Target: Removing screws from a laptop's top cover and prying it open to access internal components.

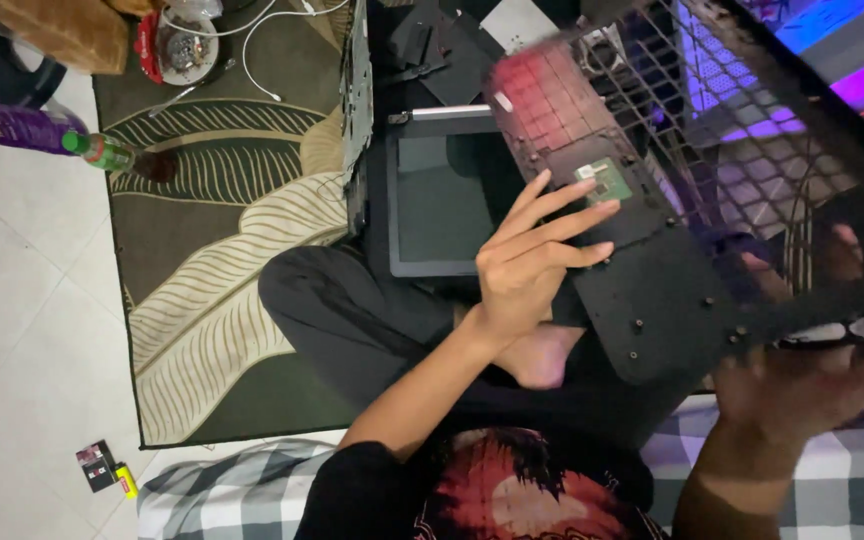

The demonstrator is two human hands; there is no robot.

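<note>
Head view looks down at a person sitting on a leaf-pattern rug [232,200], with one dark-trousered knee bent near the rug's right edge. The left hand [532,262] has its fingers spread out flat and long, and the fingertips touch the near edge of a black laptop base panel [642,300]. The panel tilts up across the lap, and its far end glows red. A small green chip [604,183] sits on it just by the fingertips. The right hand [802,390] is blurry at the panel's right corner, under a black mesh panel [752,120]; I cannot tell if it grips or lies open. A dark tablet screen [442,195] lies flat behind the left hand, against the rug's right edge. A green-capped bottle [102,152] lies at the rug's left edge, on the white floor [22,300].
</note>
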